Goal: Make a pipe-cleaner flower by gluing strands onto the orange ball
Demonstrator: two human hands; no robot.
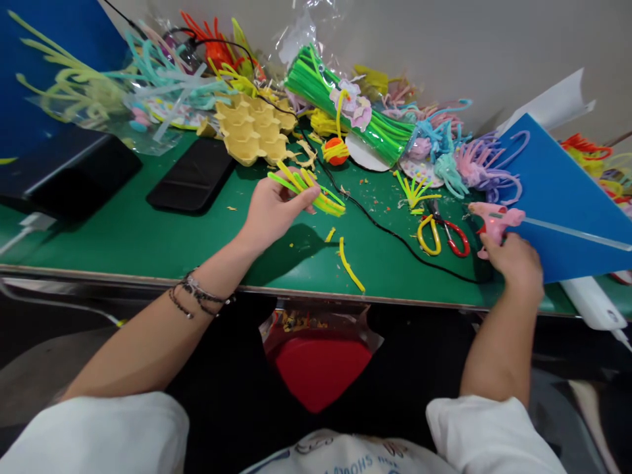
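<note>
A bundle of short, fuzzy yellow and lime-green strips point(316, 196), fanned at one end, is held slantwise above the green table point(237, 247) by the left hand point(276, 207). A pink glue gun point(498, 218), nozzle leftward, is gripped in the right hand point(521, 263), a long translucent glue stick point(577, 233) protruding behind.

Black phone point(193, 175), blue board point(567, 253), red seat point(320, 368)

Wears a loose white fabric T-shirt point(340, 454), printed in blue capitals partly readable as "YOU SHOULD" beside darker curling lines. Shows wide white short sleeves point(113, 431), well behind the left fingers point(309, 195) and the right fingers point(490, 246). Carries thin dark braided bracelets point(198, 294) with small silvery beads, back from the left fingers at the wrist. Has on plain black legwear point(222, 368), nearer the body than the fingers.
</note>
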